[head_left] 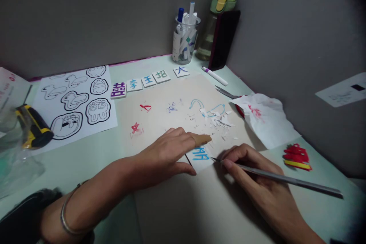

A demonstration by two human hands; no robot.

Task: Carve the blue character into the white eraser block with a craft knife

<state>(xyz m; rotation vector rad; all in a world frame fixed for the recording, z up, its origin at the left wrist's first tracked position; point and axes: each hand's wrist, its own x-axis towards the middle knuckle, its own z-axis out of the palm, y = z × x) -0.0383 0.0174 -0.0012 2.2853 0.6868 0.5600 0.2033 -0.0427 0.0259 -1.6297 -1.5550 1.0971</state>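
My left hand (168,152) lies flat on a small white tile with a blue character (201,155), pressing it onto a beige work board (177,198). The index finger wears a tan finger cover. My right hand (257,183) pinches a thin metal carving knife (286,179), whose tip touches the tile's right edge. White shavings (217,120) lie scattered just beyond the tile.
A row of tiles with coloured characters (143,83) sits at the board's far edge. A sheet of cartoon outlines (77,99) and a yellow utility knife (32,126) lie left. A pen jar (185,40), bottle (220,15), crumpled tissue (263,118) and red cutouts (296,156) stand right.
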